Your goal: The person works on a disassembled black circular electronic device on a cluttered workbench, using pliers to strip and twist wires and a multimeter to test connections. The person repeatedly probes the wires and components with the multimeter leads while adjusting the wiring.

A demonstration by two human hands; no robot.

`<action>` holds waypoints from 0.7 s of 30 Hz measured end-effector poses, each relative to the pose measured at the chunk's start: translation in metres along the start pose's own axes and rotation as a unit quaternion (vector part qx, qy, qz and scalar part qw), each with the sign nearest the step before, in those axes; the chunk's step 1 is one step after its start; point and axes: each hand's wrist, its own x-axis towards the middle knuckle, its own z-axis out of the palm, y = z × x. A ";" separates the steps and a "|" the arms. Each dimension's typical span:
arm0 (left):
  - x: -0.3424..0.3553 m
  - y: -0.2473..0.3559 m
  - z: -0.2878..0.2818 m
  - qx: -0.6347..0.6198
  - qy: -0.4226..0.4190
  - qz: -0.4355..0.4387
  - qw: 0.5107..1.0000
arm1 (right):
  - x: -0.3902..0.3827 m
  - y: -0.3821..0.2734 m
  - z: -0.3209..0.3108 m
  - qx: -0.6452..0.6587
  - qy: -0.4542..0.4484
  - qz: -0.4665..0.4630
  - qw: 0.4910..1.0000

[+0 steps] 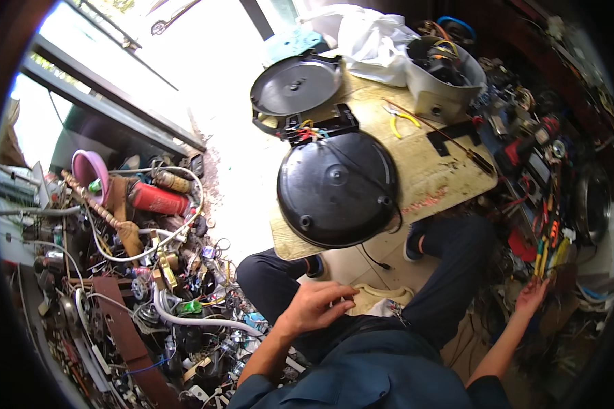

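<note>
Fingers of the right hand (531, 298) touch, or nearly touch, thin yellow tools (539, 256) beyond the near-right corner of the table (419, 169); whether they grasp one, I cannot tell. The left hand (318, 307) hangs loosely bent, seemingly empty. Better to pinch one tool alone and lift it straight out. The black pan (318, 196) lies toward the table's near-left corner.

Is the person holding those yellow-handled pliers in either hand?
No, the yellow-handled pliers lie on the worktable, apart from both the left hand and the right hand.
</note>
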 end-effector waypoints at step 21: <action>0.152 -0.146 -0.195 -0.075 0.477 0.044 0.874 | -0.167 0.090 0.419 -0.466 -0.313 -0.187 0.806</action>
